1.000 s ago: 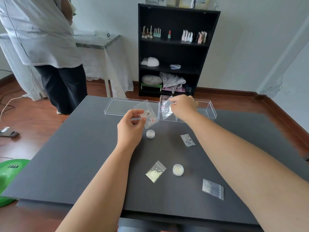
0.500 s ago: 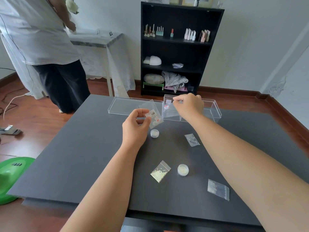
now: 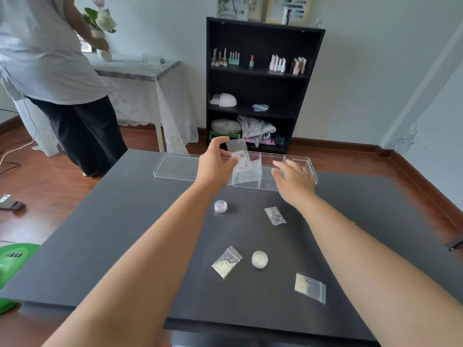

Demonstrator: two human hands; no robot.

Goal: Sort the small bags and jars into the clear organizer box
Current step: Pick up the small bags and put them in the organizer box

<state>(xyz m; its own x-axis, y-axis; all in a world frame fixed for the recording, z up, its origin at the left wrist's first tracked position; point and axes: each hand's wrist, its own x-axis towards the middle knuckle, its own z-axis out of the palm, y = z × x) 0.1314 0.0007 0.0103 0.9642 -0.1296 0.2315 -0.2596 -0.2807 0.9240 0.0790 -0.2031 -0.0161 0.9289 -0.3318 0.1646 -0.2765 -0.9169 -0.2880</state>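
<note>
The clear organizer box (image 3: pixel 304 162) stands at the far edge of the dark table, its lid (image 3: pixel 175 167) lying flat to its left. My left hand (image 3: pixel 215 164) holds a small clear bag (image 3: pixel 239 154) with a label above the box's left compartment. My right hand (image 3: pixel 294 181) hovers with fingers spread in front of the box, holding nothing. On the table lie three small bags (image 3: pixel 275 216) (image 3: pixel 226 262) (image 3: pixel 310 288) and two small round jars (image 3: pixel 220 206) (image 3: pixel 259 259). Another clear bag leans inside the left compartment.
A person in a white shirt (image 3: pixel 50 58) stands at the far left by a white side table. A black shelf (image 3: pixel 260 83) with bottles stands behind the table. A green object (image 3: pixel 12 261) sits on the floor at left.
My left hand has carried the labelled bag forward from mid-table to above the box. My right hand has let go of its bag in the box and pulled back, fingers spread.
</note>
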